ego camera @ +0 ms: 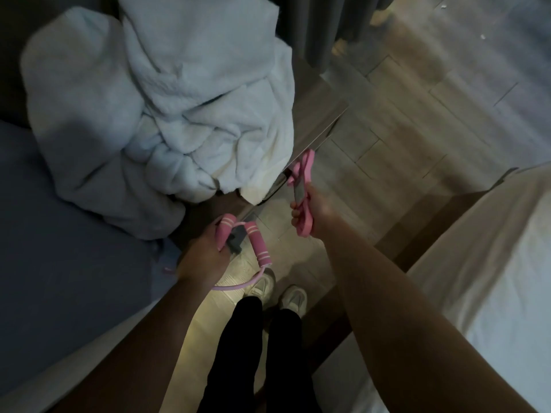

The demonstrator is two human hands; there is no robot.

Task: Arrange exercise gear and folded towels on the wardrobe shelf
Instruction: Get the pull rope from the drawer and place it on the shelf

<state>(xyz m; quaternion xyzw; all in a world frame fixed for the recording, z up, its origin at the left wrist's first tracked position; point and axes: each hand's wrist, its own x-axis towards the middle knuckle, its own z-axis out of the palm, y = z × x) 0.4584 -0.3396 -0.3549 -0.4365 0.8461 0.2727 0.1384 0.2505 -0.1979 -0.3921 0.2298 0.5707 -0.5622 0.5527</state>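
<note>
My left hand (202,254) grips one foam handle of a pink resistance tube (258,245); the second handle sticks out to the right and the thin tube loops below my wrist. My right hand (314,208) holds a bunch of flat pink resistance bands (303,169), which stick out above and below my fist. Both hands hover above the floor, just in front of a wooden shelf edge (316,120). A rumpled pile of white towels (167,114) lies on the surface at the upper left, unfolded.
A blue-grey bed surface (59,234) lies at the left and a white-sheeted bed (492,278) at the right. My legs and white shoes (293,298) stand on the wood-look floor between them. Dark curtains (316,28) hang at the top.
</note>
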